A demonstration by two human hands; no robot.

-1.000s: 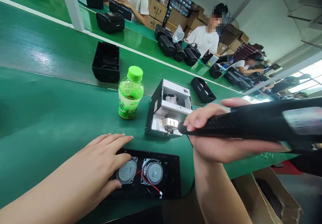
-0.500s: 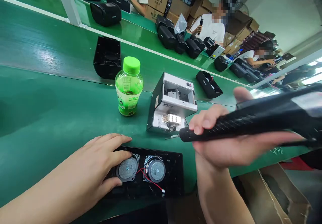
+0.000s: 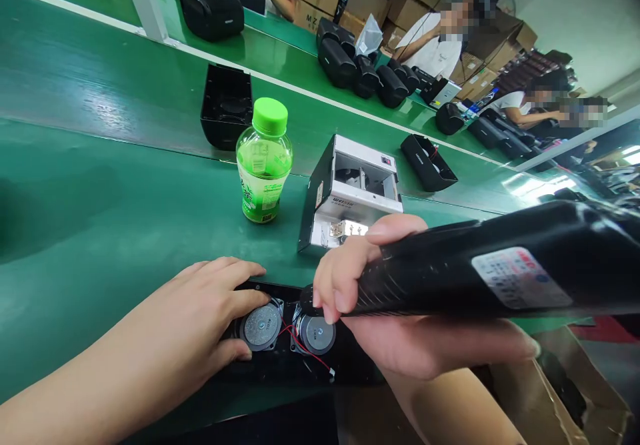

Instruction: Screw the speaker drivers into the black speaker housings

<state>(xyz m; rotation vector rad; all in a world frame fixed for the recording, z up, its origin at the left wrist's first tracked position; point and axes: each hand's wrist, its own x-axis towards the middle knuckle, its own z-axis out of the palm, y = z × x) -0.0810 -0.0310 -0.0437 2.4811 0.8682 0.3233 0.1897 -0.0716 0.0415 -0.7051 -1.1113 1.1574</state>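
A black speaker panel lies on the green bench with two round grey speaker drivers, the left driver and the right driver, joined by a red wire that ends in a small white plug. My left hand grips the panel's left end, thumb and fingers around the left driver. In my right hand is a black electric screwdriver, held nearly level, its nose over the top of the right driver. The bit's tip is hard to make out.
Just beyond the panel stand a screw feeder and a green-capped bottle. Farther back are an open black housing and a smaller black case. Co-workers sit across the line behind several black speakers. A cardboard box is at lower right.
My right hand has brought the screwdriver left and down, from beside the screw feeder to the right driver. My left hand keeps its hold on the panel. The view has shifted slightly.
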